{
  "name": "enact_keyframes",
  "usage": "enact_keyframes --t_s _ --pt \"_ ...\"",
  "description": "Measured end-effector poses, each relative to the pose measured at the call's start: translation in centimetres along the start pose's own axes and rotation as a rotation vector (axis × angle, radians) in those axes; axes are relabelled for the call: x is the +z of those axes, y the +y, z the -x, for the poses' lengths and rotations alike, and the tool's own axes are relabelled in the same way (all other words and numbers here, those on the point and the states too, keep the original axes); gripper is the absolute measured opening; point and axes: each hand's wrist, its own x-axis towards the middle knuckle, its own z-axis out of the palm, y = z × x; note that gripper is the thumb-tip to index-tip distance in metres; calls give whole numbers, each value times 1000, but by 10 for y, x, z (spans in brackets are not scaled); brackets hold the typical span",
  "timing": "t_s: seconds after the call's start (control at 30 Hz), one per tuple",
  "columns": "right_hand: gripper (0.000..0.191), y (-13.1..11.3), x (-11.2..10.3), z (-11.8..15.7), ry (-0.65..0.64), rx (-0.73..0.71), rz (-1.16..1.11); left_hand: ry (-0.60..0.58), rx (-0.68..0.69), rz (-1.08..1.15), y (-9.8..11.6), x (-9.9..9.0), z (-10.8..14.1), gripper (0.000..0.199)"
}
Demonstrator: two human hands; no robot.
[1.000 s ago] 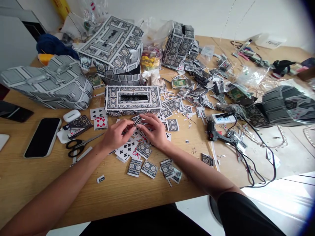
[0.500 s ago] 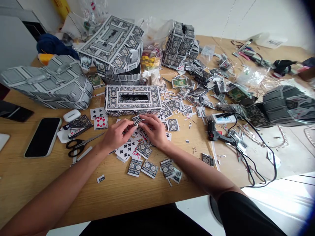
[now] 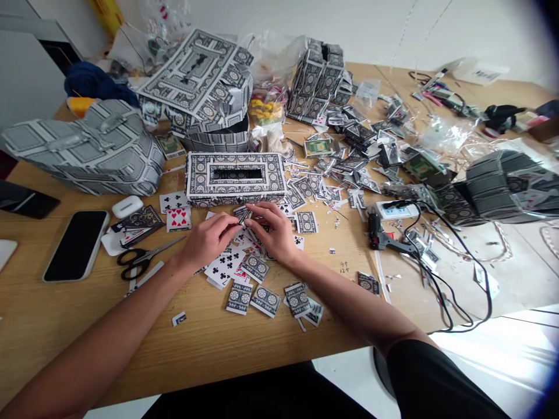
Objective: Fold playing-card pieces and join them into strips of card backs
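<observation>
Between left hand point(image 3: 206, 238) and right hand point(image 3: 276, 234), patterned card piece point(image 3: 241, 213), pinched

Just below the left hand point(image 3: 207, 240), a white clubs card point(image 3: 224, 266) shows a 7 in its lower corner; beside it, between the wrists, a red J stands on a partly covered card point(image 3: 243, 278). A 5 shows on the clubs card point(image 3: 299, 241) at the right edge of the right hand point(image 3: 276, 233). Left of the left hand lie a card with red hearts point(image 3: 179, 219) and, above it, one with black clubs point(image 3: 173, 201). Right of the right forearm, two handwritten lines point(image 3: 345, 267) mark the tabletop point(image 3: 144, 361), apparently 45 over 125.
</observation>
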Motion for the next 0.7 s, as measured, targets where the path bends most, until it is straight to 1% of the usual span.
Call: enact_keyframes --t_s 0.23,0.4,0.7 --pt "32 -1 1 0 9 14 -38 -11 -27 -4 0 0 -1 7" --pt "31 -1 0 0 2 32 -25 -31 -27 -6 2 -2 -2 6" --pt "30 1 0 0 6 17 2 -56 -50 2 3 -3 -2 7"
